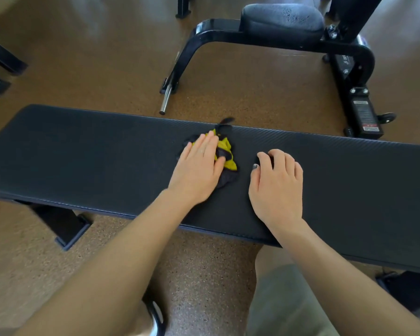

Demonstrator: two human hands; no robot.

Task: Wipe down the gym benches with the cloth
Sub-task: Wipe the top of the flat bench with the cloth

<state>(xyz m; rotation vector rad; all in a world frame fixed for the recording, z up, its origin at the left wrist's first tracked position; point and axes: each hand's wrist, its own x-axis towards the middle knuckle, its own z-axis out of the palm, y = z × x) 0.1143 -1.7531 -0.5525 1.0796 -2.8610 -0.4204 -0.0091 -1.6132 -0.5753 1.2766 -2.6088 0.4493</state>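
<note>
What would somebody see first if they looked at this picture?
Probably the bright yellow and dark cloth, bunched in the middle of the long black bench under the flat left hand. The right hand rests on the bench just beside it, touching no cloth. Behind, a black gym machine stands on the brown floor.

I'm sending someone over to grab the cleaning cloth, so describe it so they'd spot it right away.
Find the long flat black bench in the foreground. Near the middle of its pad, the left hand presses flat on a crumpled cloth. Its bright yellow patches mixed with black are the only vivid colour on the dark pad.
</note>
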